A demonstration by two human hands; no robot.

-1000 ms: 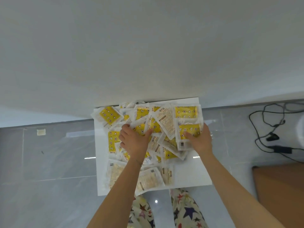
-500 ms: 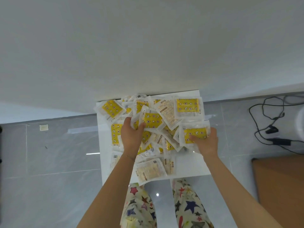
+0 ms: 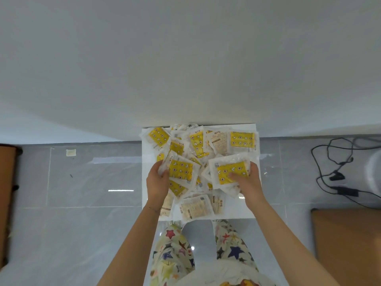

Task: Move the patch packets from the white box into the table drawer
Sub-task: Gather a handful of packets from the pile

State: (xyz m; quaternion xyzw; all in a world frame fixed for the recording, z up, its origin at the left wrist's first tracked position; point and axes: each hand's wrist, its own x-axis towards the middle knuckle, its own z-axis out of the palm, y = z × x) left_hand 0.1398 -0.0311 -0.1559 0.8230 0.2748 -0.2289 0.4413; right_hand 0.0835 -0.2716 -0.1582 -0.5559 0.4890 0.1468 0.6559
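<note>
Head | left hand [image 3: 157, 182] grips packets [image 3: 181, 171] | right hand [image 3: 246, 182] pinches packet [image 3: 232, 172] at right edge of drawer [image 3: 237, 210]

The light is bright, soft and even, and the shadows I see are faint. The white table [image 3: 185, 58] fills the upper half of the frame, washed to a flat pale grey. The glossy floor [image 3: 82, 213] carries glare: a short white streak left of centre and a small bright dot low at centre. The wide lens bows the table's edge and the floor's lines toward the sides. The print on the packets [image 3: 181, 170] looks soft, and their wrappers glint.
</note>
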